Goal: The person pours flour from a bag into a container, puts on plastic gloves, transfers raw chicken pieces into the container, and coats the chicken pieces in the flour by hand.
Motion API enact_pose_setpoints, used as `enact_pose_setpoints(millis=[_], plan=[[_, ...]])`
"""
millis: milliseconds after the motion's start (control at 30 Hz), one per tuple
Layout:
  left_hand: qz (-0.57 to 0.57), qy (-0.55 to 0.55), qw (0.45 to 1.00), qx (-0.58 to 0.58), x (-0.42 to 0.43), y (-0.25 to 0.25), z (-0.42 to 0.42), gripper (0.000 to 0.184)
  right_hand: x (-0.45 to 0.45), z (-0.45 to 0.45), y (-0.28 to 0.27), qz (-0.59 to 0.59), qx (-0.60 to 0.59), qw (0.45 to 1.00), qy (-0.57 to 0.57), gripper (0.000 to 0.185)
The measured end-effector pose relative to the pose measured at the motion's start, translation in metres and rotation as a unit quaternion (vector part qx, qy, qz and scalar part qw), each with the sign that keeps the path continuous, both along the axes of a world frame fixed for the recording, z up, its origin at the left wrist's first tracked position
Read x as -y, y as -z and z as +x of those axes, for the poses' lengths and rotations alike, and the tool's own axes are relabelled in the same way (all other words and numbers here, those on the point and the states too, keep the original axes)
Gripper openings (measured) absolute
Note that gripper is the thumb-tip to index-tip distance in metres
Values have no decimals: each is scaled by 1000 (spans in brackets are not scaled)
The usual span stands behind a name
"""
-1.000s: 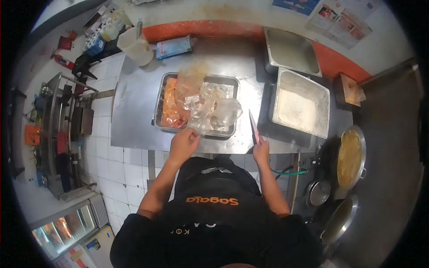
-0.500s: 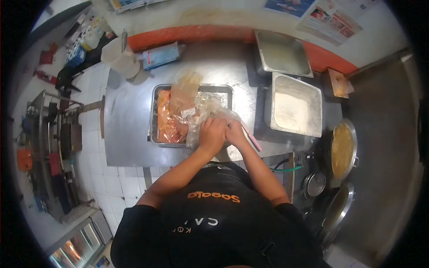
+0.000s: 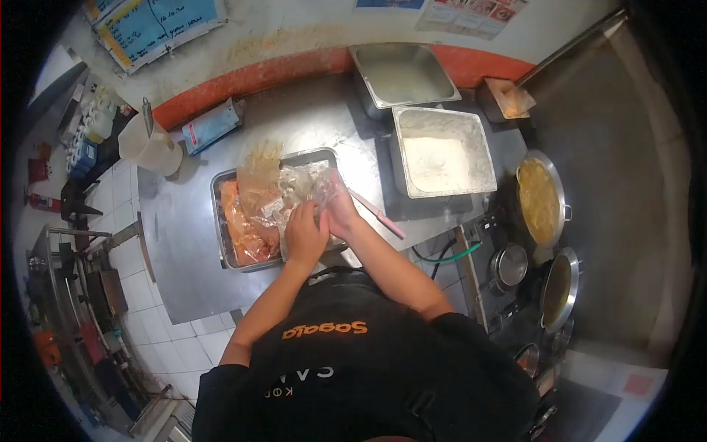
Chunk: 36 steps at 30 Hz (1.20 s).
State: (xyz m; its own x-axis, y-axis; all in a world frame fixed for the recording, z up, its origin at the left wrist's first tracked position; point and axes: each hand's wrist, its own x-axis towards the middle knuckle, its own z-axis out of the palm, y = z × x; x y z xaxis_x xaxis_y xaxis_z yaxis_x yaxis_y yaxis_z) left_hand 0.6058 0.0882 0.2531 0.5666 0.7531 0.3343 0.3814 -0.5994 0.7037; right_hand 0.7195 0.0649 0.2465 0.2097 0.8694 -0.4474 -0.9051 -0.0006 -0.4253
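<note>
A metal tray [image 3: 216, 193] on the steel table holds orange-pink raw meat [image 3: 237, 217] in clear plastic. A crumpled clear plastic bag [image 3: 294, 184] with a small white label lies over the tray's right half. My left hand [image 3: 306, 232] is closed on the near edge of this bag. Close beside it, my right hand [image 3: 341, 208] is turned palm inward with fingers stretched upward, partly covered by clear plastic; whether it is inside the bag I cannot tell. Just right of my right hand lies a pink-handled knife [image 3: 387, 222].
Two deep metal pans stand at the back right, the nearer pan [image 3: 482, 184] holding white powder. A white pitcher [image 3: 151, 151] and a blue packet [image 3: 212, 132] sit at the back left. Farther right are a wide pan of yellowish contents [image 3: 540, 202] and a second pan [image 3: 561, 291].
My view has swung, shifting the table leftward. My right hand has turned from a closed grip beside the left to stretched fingers at the plastic. My left hand stays on the bag.
</note>
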Motion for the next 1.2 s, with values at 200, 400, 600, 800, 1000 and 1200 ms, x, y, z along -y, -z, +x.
enact_pose_setpoints(millis=[200, 400, 600, 800, 1000, 1200], plan=[[31, 97, 995, 18, 5, 6, -1, 4, -1, -4, 26, -72, 136, 983, 97, 46], [19, 117, 993, 21, 17, 10, -6, 7, 6, 12, 45, -48, 36, 998, 37, 58], [-7, 122, 992, 40, 29, 6, -11, 2, -3, 10, 35, -7, -23, 999, -26, 70], [3, 132, 990, 50, 36, 16, -18, 7, -13, 10, 79, -42, 153, 987, -18, 54], [-41, 153, 986, 50, 39, -7, -28, 9, -9, 23, 134, -9, 769, 629, -117, 48], [120, 34, 983, -137, 14, -20, -86, 26, 11, 38, 116, 420, 470, 758, -169, 53]])
